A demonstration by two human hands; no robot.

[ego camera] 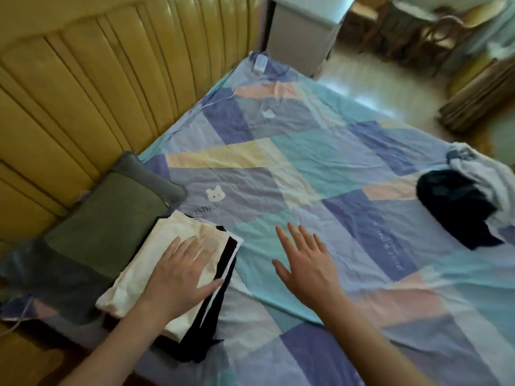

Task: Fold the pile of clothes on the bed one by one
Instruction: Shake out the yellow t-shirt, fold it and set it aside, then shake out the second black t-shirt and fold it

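A folded cream garment (145,263) tops a small stack at the bed's near left, with a black garment (211,316) and a white edge showing under it. My left hand (181,271) lies flat on the cream garment, fingers straight. Just right of the stack, my right hand (303,263) is spread open over the bed sheet (320,168) and holds nothing; whether it touches the sheet I cannot tell. At the right edge of the bed lies a loose pile: a dark garment (457,207) and a white-grey garment (479,168).
An olive-green pillow (106,221) on a grey pillow (139,174) lies left of the stack, against the yellow padded headboard (92,87). A white cabinet (301,32) stands beyond the bed's far corner. Chairs (434,32) and floor lie to the far right.
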